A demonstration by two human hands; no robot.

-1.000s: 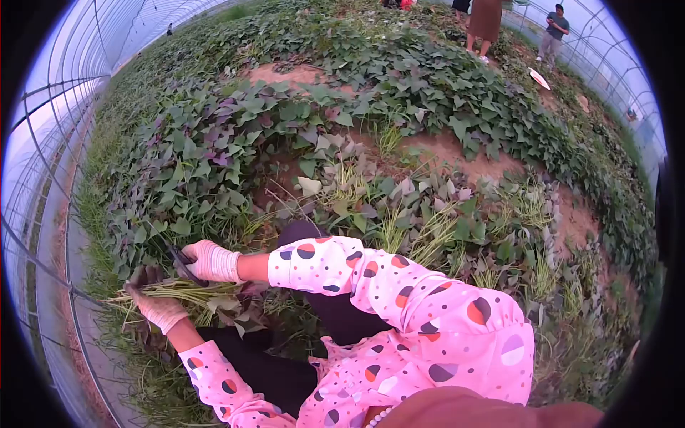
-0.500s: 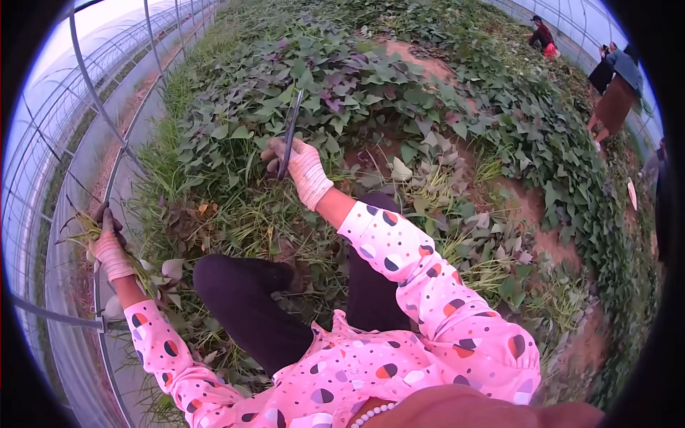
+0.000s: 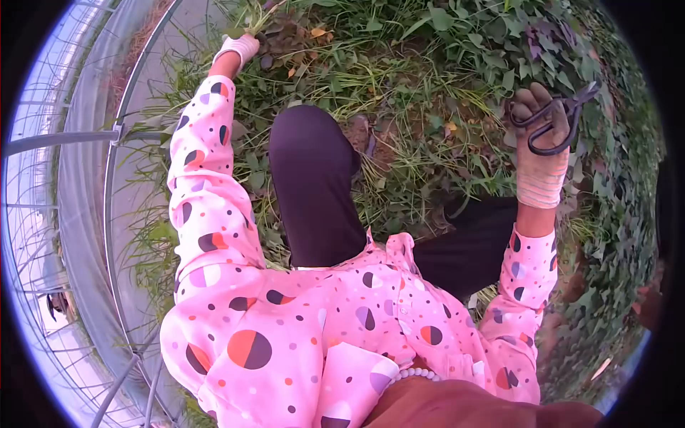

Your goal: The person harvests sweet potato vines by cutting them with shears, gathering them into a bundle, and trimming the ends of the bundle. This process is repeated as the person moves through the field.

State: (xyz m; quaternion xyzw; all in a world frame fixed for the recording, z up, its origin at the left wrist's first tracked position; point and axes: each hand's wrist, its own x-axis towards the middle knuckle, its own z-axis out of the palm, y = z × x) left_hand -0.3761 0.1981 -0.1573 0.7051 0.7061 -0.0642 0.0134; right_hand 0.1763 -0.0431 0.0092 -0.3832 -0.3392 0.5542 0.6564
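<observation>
My right hand (image 3: 539, 125), in a dirt-stained glove with a striped cuff, is raised at the right with the palm showing. It grips a pair of dark-handled scissors (image 3: 549, 150), whose blades point up and to the right. At the top left my left hand (image 3: 242, 47), also gloved, reaches outward. Its fingers are closed around a bunch of green plant stems (image 3: 258, 17). The fingertips are partly hidden by the leaves. Below both hands lies a patch of trimmed grass-like stems (image 3: 399, 78).
Leafy vines (image 3: 546, 46) cover the ground at the upper right. A metal greenhouse frame (image 3: 118, 135) with plastic sheeting (image 3: 82, 178) runs along the left. My bent knee (image 3: 307, 143) is in the middle, with a shoe (image 3: 360, 135) beside it.
The view has tilted down and turned left. My right hand with the scissors has drawn back toward my body and turned palm-up. My left arm has stretched forward with the stems.
</observation>
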